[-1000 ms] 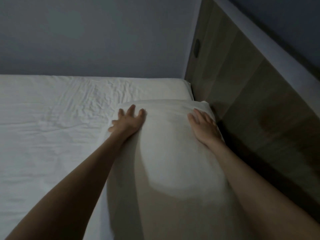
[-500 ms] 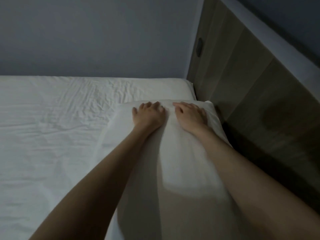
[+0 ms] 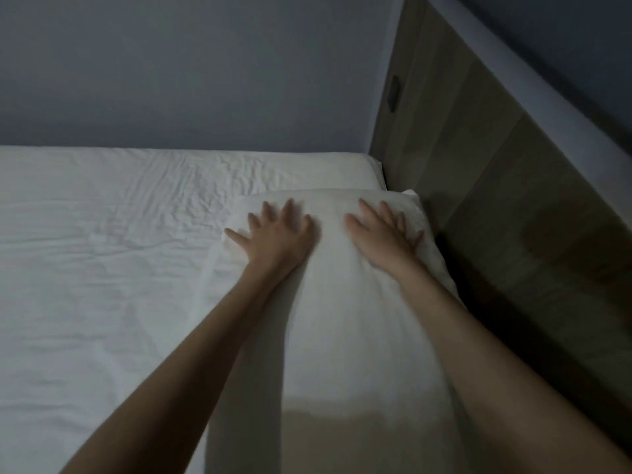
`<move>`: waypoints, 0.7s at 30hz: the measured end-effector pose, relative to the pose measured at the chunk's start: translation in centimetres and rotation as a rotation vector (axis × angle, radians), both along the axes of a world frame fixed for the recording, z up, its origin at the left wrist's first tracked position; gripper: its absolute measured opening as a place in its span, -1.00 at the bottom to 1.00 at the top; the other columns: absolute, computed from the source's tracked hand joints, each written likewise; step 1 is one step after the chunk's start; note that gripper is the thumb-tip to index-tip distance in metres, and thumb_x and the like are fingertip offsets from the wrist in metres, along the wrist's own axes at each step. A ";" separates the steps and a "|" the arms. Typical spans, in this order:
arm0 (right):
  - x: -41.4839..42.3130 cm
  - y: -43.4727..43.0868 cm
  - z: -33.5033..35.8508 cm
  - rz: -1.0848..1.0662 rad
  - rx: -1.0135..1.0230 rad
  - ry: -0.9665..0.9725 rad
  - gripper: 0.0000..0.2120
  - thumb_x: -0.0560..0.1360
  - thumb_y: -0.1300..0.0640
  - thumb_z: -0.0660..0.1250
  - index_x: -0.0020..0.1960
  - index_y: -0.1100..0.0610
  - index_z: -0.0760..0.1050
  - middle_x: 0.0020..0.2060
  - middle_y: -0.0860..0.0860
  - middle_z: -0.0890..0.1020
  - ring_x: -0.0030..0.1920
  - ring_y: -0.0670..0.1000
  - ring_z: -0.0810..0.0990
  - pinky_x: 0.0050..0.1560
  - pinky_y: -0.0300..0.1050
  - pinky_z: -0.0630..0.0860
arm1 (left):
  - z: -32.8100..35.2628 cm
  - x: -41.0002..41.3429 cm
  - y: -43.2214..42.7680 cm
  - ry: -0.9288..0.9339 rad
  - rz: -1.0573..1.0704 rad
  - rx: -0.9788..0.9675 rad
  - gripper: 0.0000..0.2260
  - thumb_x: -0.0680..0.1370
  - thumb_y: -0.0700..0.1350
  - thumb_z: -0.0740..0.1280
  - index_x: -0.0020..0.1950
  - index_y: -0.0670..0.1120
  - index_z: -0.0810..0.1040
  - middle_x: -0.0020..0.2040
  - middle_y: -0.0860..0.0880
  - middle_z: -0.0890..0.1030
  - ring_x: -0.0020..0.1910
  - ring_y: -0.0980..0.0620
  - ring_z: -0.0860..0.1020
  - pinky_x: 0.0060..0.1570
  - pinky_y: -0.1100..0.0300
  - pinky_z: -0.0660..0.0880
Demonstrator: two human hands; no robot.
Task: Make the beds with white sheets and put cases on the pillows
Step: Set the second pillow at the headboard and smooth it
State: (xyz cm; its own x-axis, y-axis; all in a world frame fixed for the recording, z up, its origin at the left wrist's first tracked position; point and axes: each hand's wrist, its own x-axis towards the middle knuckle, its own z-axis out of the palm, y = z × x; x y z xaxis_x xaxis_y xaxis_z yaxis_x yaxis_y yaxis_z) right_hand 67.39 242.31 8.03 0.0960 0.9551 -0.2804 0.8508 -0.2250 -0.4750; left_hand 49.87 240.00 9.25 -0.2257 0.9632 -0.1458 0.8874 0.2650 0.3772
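A white pillow in its case (image 3: 345, 323) lies along the right side of the bed, against the wooden headboard. My left hand (image 3: 278, 236) presses flat on the pillow's far left part with the fingers spread. My right hand (image 3: 384, 236) lies flat on the far right part, fingers straight. Both hands are motion-blurred. The bed's white sheet (image 3: 113, 268) covers the mattress to the left, with wrinkles near the far edge.
The wooden headboard (image 3: 496, 206) runs down the right side, with a dark slot (image 3: 394, 94) near its top corner. A grey wall (image 3: 191, 70) closes off the far side of the bed. The room is dim.
Half a second ago both hands sat close together with curled fingers at the pillow's far end. Now they have moved apart and the fingers are spread flat.
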 end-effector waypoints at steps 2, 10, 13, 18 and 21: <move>-1.0 -2.2 0.6 0.009 0.016 -0.002 -0.41 0.53 -0.37 -0.07 0.52 -0.27 -0.03 0.56 -0.14 -0.11 0.54 0.10 -0.24 0.40 0.37 -0.31 | 0.4 1.5 -1.5 0.007 -0.015 -0.032 -0.48 0.53 0.34 -0.03 0.47 0.28 0.14 0.57 -0.02 0.05 0.52 -0.25 -0.03 0.26 -0.48 -0.25; 2.0 -12.2 0.6 -0.142 -0.082 0.031 -0.24 0.39 -0.55 -0.09 0.50 -0.31 -0.18 0.54 -0.17 -0.21 0.53 0.25 -0.19 0.36 0.48 -0.14 | 0.5 -1.8 -10.2 -0.074 0.081 -0.142 -0.06 0.19 0.67 -0.06 0.50 0.33 -0.08 0.56 -0.14 -0.02 0.51 -0.28 0.01 0.32 -0.46 -0.05; 2.5 -17.2 0.5 -0.174 -0.055 0.017 -0.22 0.38 -0.55 -0.07 0.50 -0.30 -0.18 0.55 -0.16 -0.17 0.53 0.22 -0.09 0.41 0.40 -0.12 | 0.6 -2.5 -15.0 -0.114 0.067 -0.134 -0.01 0.14 0.69 -0.04 0.50 0.34 -0.16 0.57 -0.15 -0.05 0.52 -0.26 -0.01 0.35 -0.40 0.01; 2.9 -25.0 0.5 -0.157 -0.062 -0.005 -0.13 0.30 -0.61 -0.11 0.50 -0.29 -0.24 0.55 -0.13 -0.18 0.55 0.14 -0.11 0.44 0.34 -0.13 | 0.1 -3.3 -23.1 -0.160 0.056 -0.113 -0.05 0.21 0.66 -0.02 0.50 0.32 -0.21 0.57 -0.14 -0.08 0.51 -0.25 0.04 0.39 -0.26 0.11; 3.5 -30.3 0.0 -0.138 -0.035 -0.030 -0.13 0.32 -0.58 -0.10 0.52 -0.25 -0.22 0.56 -0.09 -0.16 0.55 0.06 -0.13 0.48 0.22 -0.13 | -0.6 -4.0 -28.5 -0.195 0.040 -0.094 -0.09 0.27 0.62 0.02 0.51 0.31 -0.20 0.57 -0.14 -0.07 0.48 -0.28 0.13 0.39 -0.23 0.17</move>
